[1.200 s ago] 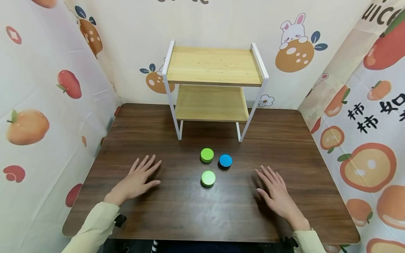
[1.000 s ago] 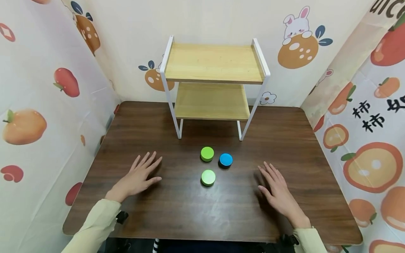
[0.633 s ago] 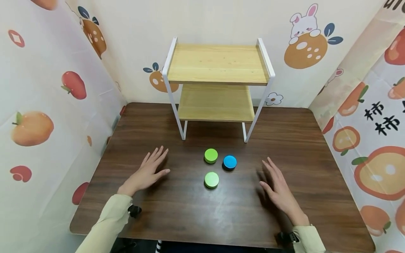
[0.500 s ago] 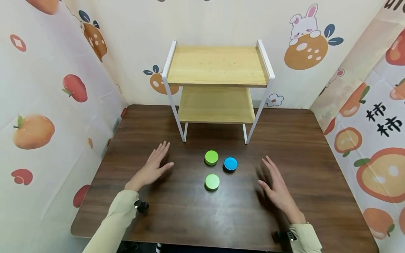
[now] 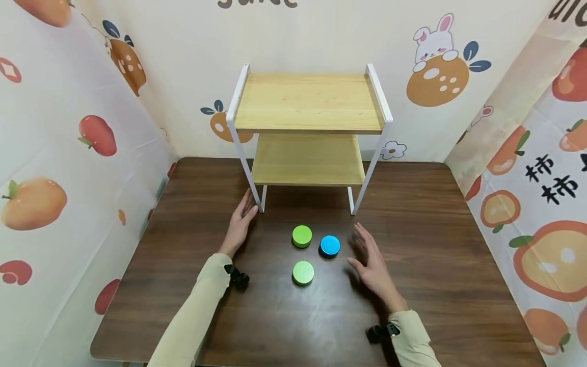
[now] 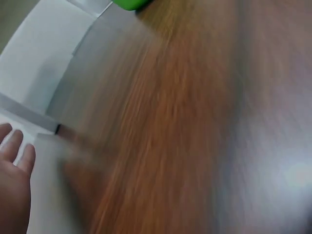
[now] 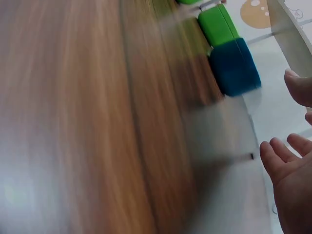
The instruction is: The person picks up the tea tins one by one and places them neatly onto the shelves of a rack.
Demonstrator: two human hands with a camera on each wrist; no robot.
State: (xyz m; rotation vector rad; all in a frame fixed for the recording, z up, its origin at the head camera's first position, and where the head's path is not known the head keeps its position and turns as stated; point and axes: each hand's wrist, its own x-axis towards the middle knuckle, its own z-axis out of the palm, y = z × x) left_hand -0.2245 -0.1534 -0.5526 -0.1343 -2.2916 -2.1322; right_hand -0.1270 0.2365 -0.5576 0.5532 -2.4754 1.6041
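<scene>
A two-tier shelf (image 5: 307,102) with pale wood boards and a white frame stands at the back of the table. My left hand (image 5: 239,221) is beside its front left leg, fingertips right at the leg, fingers extended. My right hand (image 5: 373,267) is over the table to the right of the blue round piece (image 5: 329,245), fingers extended and thumb apart, holding nothing. Two green round pieces (image 5: 301,236) lie left of the blue one, one behind the other. In the right wrist view, the blue piece (image 7: 235,67) shows beyond my right hand (image 7: 292,180).
The dark brown wooden table (image 5: 435,219) bears everything. Fruit-printed curtains (image 5: 41,127) enclose it at the left, back and right. Black wrist cameras (image 5: 238,278) sit on both sleeved wrists.
My left hand has moved forward and right, up to the shelf's left leg. My right hand has moved left, closer to the blue piece. The round pieces and shelf stay put.
</scene>
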